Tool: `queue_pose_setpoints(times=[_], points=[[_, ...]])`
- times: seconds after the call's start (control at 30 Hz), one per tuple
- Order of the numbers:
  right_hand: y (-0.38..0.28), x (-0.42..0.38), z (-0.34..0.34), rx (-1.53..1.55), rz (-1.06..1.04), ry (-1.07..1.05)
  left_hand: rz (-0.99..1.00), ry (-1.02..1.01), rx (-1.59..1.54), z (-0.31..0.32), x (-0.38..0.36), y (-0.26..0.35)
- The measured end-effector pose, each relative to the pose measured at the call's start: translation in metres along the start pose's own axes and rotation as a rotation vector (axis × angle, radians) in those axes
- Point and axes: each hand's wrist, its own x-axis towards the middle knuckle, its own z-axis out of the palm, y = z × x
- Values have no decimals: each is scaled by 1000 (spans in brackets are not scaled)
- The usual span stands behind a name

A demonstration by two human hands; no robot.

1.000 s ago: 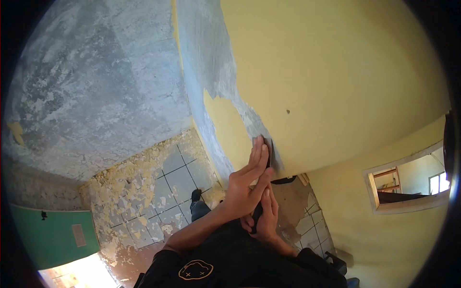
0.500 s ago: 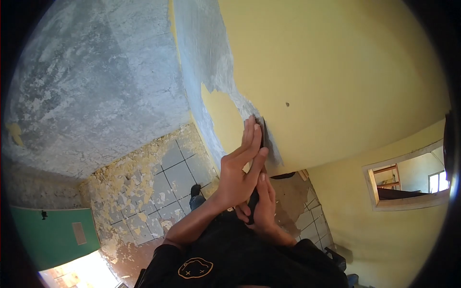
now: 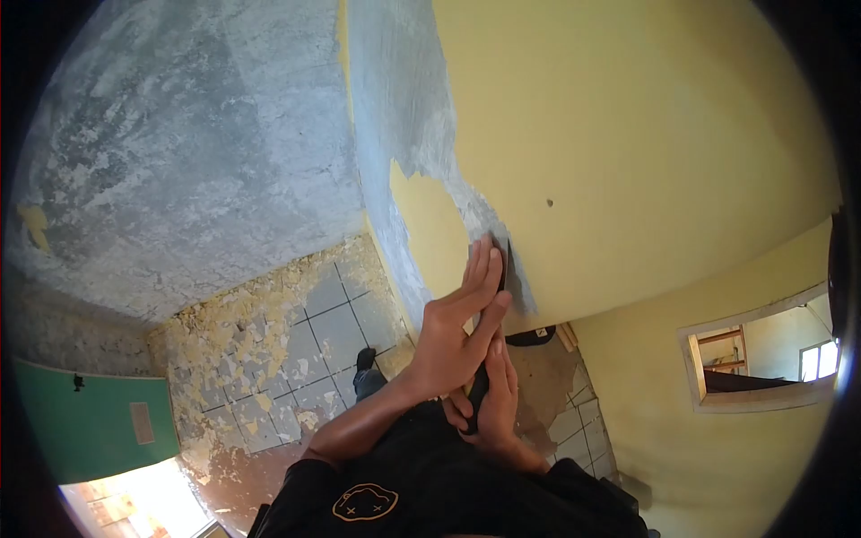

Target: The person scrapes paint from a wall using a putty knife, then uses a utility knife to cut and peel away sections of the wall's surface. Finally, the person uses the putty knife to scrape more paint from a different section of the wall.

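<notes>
A dark-bladed scraper (image 3: 505, 269) is pressed to the yellow wall (image 3: 619, 161), its blade over the grey strip at the edge of the paint. My left hand (image 3: 453, 336) lies along it, fingers straight and close together against the blade side, thumb across the tool. Lower down, my right hand (image 3: 496, 403) is wrapped round the black handle (image 3: 477, 399). Left of the blade, a tongue of yellow paint (image 3: 430, 229) stands on the wall, bordered by bare grey plaster (image 3: 404, 81). Part of the blade is hidden by my fingers.
Paint flakes (image 3: 238, 359) litter the grey floor tiles (image 3: 336, 336). A bare grey wall (image 3: 206, 152) rises at left, above a green panel (image 3: 94, 421). A framed opening (image 3: 762, 350) is at right. Beyond my hands lies a black object with a pale mark (image 3: 531, 338).
My hands and the scraper appear slightly lower and farther right in the view. The wall has shifted the same way, so the head has turned a little. Both hands keep their hold.
</notes>
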Motion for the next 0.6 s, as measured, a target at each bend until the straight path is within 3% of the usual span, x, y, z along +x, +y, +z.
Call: queue_pose_setpoints(times=[0.1, 0.23, 0.3, 0.33, 0.5, 0.6], points=[[3, 8, -4, -19, -19, 31, 3, 76, -21, 2, 13, -6], [7, 16, 10, 42, -14, -50, -41, 18, -72, -12, 18, -6], [9, 3, 12, -31, -11, 81, -10, 22, -39, -9, 12, -1], [7, 1, 7, -6, -63, 0, 9, 8, -47, -6, 11, 1], [2, 18, 9, 14, 20, 52, -82, 34, -111, -13, 27, -6], [4, 11, 12, 12, 15, -18, -28, 22, -6, -15, 17, -1]])
